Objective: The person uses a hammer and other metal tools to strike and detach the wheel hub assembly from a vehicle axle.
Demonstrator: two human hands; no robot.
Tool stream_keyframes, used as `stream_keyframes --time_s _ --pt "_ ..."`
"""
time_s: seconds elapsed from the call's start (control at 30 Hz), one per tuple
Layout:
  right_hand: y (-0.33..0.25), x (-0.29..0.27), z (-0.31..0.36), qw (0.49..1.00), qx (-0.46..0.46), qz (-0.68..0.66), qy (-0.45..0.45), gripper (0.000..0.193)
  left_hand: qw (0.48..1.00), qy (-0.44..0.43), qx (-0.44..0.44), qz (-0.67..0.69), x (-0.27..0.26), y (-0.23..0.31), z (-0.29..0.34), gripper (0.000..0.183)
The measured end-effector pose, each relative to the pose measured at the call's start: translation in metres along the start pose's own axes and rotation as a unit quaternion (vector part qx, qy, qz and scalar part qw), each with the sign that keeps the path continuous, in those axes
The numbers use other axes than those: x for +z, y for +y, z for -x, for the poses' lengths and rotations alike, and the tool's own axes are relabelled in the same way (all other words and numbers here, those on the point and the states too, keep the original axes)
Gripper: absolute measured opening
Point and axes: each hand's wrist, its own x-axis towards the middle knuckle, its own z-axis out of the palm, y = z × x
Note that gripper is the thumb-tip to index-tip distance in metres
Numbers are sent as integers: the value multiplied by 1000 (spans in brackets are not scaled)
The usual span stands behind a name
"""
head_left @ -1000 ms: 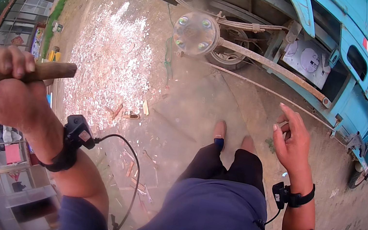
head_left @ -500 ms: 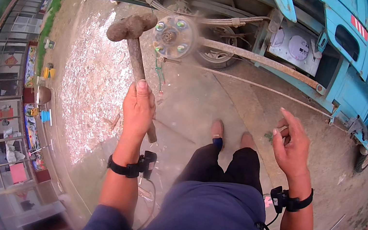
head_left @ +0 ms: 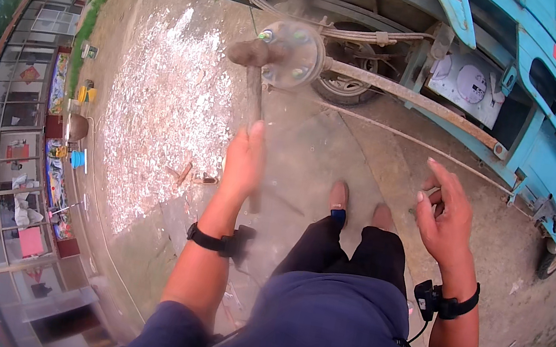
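A hammer (head_left: 254,91) with a rusty, lumpy head and a wooden handle is gripped in my left hand (head_left: 242,160), whose fingers wrap round the handle. Its head overlaps the left side of a round wheel hub (head_left: 303,59) with shiny studs; whether they touch cannot be told, as both are blurred. The hub sits on the side of a blue truck (head_left: 544,139), with no wheel on it. My right hand (head_left: 446,225) hovers over the ground right of my feet, fingers loosely curled and thumb apart, nothing visible in it.
Leaf springs (head_left: 383,38) and a rusty beam (head_left: 417,103) run along the truck's underside, with another wheel (head_left: 344,92) behind. Pale flakes (head_left: 165,94) cover the ground at left. Several loose pieces (head_left: 181,175) lie there. A glazed building front (head_left: 14,149) stands far left.
My left hand has moved right and slightly up, bringing the hammer head from left of the hub to overlap it. My right hand keeps its loose pose. The view has shifted slightly.
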Motion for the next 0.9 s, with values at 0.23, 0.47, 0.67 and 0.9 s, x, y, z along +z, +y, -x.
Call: stream_keyframes --time_s 0.23,0.47,0.67,0.9 --pt "3 -10 1 1000 20 20 -5 54 964 2 -46 262 -36 18 17 42" --pt "-12 4 -21 999 -23 9 -22 54 838 286 329 327 -240 151 -12 56" --pt "-4 10 -10 1000 3 -15 -19 54 931 87 176 309 -76 50 -10 44" --pt "1 -6 -4 999 5 32 -17 54 996 60 51 36 11 -70 42 38"
